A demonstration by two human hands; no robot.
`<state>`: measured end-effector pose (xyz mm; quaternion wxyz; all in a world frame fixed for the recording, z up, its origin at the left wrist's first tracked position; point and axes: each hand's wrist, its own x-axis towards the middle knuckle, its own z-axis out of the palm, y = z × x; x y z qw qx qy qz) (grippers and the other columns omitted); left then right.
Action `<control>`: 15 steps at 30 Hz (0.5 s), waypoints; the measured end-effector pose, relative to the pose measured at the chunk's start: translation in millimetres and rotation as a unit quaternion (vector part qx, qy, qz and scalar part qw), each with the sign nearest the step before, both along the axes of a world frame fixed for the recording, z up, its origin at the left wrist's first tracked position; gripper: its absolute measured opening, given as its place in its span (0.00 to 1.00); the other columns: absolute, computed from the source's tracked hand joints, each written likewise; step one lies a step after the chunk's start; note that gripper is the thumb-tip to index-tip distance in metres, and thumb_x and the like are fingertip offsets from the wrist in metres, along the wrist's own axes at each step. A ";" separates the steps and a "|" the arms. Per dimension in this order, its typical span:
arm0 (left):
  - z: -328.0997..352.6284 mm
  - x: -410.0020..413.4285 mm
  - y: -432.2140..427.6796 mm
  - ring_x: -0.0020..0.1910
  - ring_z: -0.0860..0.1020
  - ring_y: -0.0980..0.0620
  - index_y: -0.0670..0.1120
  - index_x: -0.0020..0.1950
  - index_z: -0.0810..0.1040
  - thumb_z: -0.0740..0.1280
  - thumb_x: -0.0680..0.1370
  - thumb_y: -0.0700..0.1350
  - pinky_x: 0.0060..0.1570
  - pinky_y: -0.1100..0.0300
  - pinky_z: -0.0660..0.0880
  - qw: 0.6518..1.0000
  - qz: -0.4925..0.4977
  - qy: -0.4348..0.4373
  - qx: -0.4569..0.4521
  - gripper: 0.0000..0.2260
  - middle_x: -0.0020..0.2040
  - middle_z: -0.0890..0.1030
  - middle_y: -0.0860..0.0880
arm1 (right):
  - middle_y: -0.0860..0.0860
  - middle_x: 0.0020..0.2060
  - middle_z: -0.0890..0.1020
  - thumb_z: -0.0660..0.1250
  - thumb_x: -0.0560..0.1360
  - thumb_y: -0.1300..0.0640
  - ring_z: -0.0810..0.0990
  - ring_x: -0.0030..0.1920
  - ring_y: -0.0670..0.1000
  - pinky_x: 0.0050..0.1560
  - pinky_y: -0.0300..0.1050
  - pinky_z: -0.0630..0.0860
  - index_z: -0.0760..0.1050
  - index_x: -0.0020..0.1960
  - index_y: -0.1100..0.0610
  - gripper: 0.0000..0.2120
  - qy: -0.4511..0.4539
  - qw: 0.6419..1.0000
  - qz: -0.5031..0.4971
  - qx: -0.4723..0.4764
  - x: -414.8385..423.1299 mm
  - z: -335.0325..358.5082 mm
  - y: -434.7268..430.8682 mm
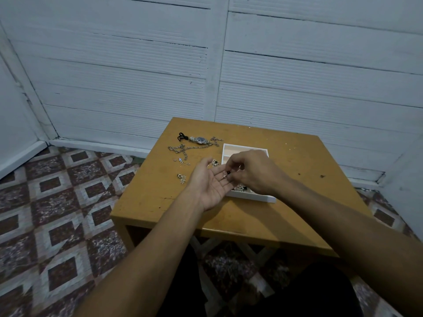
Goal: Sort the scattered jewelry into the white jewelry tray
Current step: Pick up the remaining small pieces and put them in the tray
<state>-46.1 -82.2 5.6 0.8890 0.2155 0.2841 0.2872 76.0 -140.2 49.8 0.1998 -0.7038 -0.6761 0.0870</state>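
While my left hand (209, 186) lies palm up, fingers straight, my right hand (254, 172) pinches a small dark-stoned piece (227, 174) on its fingertips, at the left edge of the tray (254, 197); chain (183, 149) and watch (201, 140) lie beyond.

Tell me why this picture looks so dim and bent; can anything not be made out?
Head view: dim, bluish light, with soft shadows of the forearms on the table; the wide lens bows the wall boards; the small piece that the right hand pinches over the left hand is too tiny and soft to identify; the watch is clear.
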 end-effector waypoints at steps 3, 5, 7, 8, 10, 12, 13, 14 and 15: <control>-1.6 0.2 -2.7 0.47 0.82 0.44 0.33 0.56 0.76 0.54 0.83 0.53 0.51 0.51 0.79 1.000 -0.002 0.000 0.001 0.23 0.47 0.83 0.37 | 0.50 0.41 0.83 0.71 0.71 0.60 0.79 0.42 0.49 0.44 0.44 0.75 0.83 0.50 0.56 0.07 -0.012 1.000 0.000 -0.001 -3.2 -1.8 -3.9; -4.0 0.5 -5.5 0.46 0.82 0.44 0.34 0.55 0.77 0.54 0.83 0.53 0.50 0.52 0.79 1.000 -0.004 0.003 0.003 0.23 0.45 0.83 0.37 | 0.51 0.42 0.84 0.71 0.71 0.59 0.80 0.43 0.50 0.46 0.45 0.76 0.83 0.49 0.56 0.07 -0.019 1.000 0.000 0.000 -3.4 -3.6 -5.4; -6.9 1.2 -8.1 0.48 0.81 0.43 0.34 0.55 0.77 0.55 0.82 0.53 0.50 0.51 0.79 1.000 -0.005 0.005 0.000 0.23 0.49 0.82 0.36 | 0.51 0.42 0.84 0.71 0.70 0.59 0.80 0.44 0.51 0.45 0.44 0.74 0.83 0.49 0.56 0.08 -0.023 1.000 -0.004 -0.001 -1.8 -5.6 -6.5; -8.2 1.6 -9.4 0.50 0.81 0.43 0.34 0.55 0.77 0.56 0.82 0.53 0.52 0.51 0.79 1.000 -0.006 0.005 -0.003 0.22 0.51 0.82 0.36 | 0.51 0.42 0.84 0.71 0.71 0.59 0.79 0.44 0.51 0.44 0.43 0.72 0.83 0.49 0.56 0.07 -0.026 1.000 -0.005 -0.001 -0.5 -6.5 -7.2; -9.8 2.7 -10.4 0.52 0.80 0.42 0.34 0.58 0.76 0.57 0.82 0.53 0.55 0.50 0.78 1.000 -0.010 0.008 -0.006 0.22 0.54 0.81 0.36 | 0.50 0.42 0.83 0.71 0.71 0.59 0.77 0.44 0.51 0.42 0.42 0.69 0.83 0.48 0.55 0.07 -0.029 1.000 -0.010 0.003 2.4 -7.9 -7.9; -11.6 4.5 -9.8 0.54 0.80 0.42 0.34 0.59 0.76 0.57 0.82 0.53 0.56 0.49 0.77 1.000 -0.011 0.008 -0.011 0.22 0.55 0.80 0.36 | 0.49 0.41 0.82 0.71 0.71 0.58 0.77 0.45 0.51 0.42 0.42 0.67 0.82 0.48 0.55 0.06 -0.029 0.999 -0.015 0.006 5.6 -10.1 -6.5; -12.7 5.6 -9.3 0.56 0.79 0.41 0.33 0.58 0.76 0.58 0.82 0.53 0.56 0.49 0.77 1.000 -0.010 0.007 -0.015 0.22 0.56 0.80 0.36 | 0.48 0.40 0.81 0.71 0.71 0.58 0.77 0.45 0.51 0.42 0.42 0.66 0.82 0.48 0.55 0.06 -0.027 0.999 -0.017 0.006 7.6 -11.6 -5.2; -13.4 6.6 -9.3 0.57 0.79 0.41 0.33 0.58 0.76 0.58 0.82 0.53 0.55 0.49 0.78 1.000 -0.011 0.008 -0.018 0.22 0.56 0.80 0.36 | 0.46 0.39 0.80 0.71 0.71 0.58 0.77 0.45 0.51 0.42 0.42 0.65 0.82 0.48 0.55 0.06 -0.026 0.999 -0.019 0.004 9.6 -13.6 -4.6; -14.0 8.0 -9.6 0.55 0.80 0.41 0.33 0.57 0.76 0.58 0.82 0.53 0.54 0.50 0.78 1.000 -0.014 0.011 -0.019 0.22 0.55 0.81 0.36 | 0.46 0.38 0.79 0.71 0.71 0.58 0.76 0.45 0.50 0.42 0.41 0.64 0.82 0.48 0.55 0.06 -0.025 0.999 -0.022 0.004 11.7 -15.3 -4.0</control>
